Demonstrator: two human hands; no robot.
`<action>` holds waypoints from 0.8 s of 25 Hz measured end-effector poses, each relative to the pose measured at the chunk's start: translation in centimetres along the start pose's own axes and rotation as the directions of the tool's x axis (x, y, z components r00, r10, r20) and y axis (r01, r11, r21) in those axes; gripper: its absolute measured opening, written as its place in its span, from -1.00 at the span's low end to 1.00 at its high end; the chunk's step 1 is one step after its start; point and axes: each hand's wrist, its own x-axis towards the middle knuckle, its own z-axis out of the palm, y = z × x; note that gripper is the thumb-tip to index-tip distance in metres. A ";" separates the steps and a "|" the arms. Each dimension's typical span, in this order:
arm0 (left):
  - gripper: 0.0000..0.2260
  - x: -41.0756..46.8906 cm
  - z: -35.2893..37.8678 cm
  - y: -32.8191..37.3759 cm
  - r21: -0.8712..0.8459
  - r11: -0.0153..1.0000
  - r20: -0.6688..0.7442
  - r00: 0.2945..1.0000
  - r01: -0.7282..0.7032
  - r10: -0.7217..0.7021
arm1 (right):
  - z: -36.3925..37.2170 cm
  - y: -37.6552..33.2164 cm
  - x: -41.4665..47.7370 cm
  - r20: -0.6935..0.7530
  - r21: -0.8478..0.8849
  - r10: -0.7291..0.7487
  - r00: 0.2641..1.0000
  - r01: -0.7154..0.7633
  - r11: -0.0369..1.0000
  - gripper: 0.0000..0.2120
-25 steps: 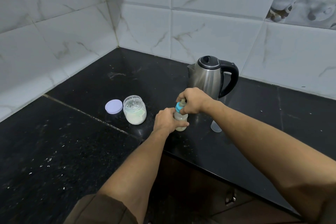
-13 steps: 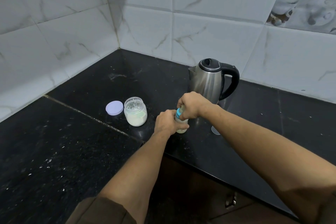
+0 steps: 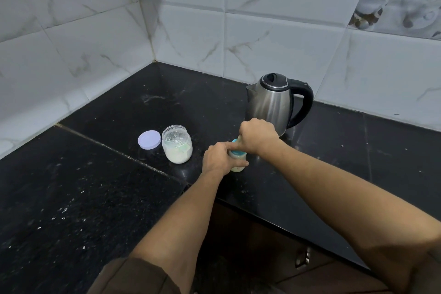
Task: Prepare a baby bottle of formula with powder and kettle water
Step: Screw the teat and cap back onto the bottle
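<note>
**Teat collar being screwed onto the baby bottle**

The fingers of the right hand (image 3: 259, 136) are clenched from above around the top of the baby bottle (image 3: 237, 161), over the teat, with the blue collar (image 3: 236, 149) showing just below the knuckles. The fingers of the left hand (image 3: 218, 159) are wrapped around the bottle's pale body, and the thumb is laid against the collar's near edge. The bottle is stood upright on the black counter (image 3: 95, 198), and a milky fill can be seen through its lower wall.

Taking the bottle as the landmark: the steel kettle (image 3: 274, 100) is set just behind it, lid closed, handle turned away to the right. The open powder jar (image 3: 177, 147) is placed near its left side, about a third filled with white powder, and the lilac lid (image 3: 149, 139) is laid flat just beyond the jar, further left.

The step in hand is judged to be tightening the collar. It is best done with the body held still by the left hand while only the top is turned. The bottle should be kept vertical and pressed to the counter so that nothing is spilled. The thread should be seated evenly before force is applied, since a crooked collar would be expected to leak when shaken.
</note>
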 end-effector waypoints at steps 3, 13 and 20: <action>-0.54 -0.2 0.0 0.0 -0.014 1.000 -0.018 1.000 0.020 -0.020 | -0.4 0.5 -0.1 0.049 0.050 -0.014 0.999 0.012 0.999 -0.42; -0.53 -0.3 -0.3 0.4 0.030 0.999 -0.021 0.999 0.030 -0.030 | -0.5 0.0 -0.7 0.062 0.018 -0.005 0.998 0.003 1.000 -0.47; -0.55 -0.5 -0.4 0.6 0.043 0.998 -0.012 0.999 0.041 -0.040 | -0.6 0.4 -0.4 0.121 0.119 -0.131 0.984 0.117 0.986 -0.52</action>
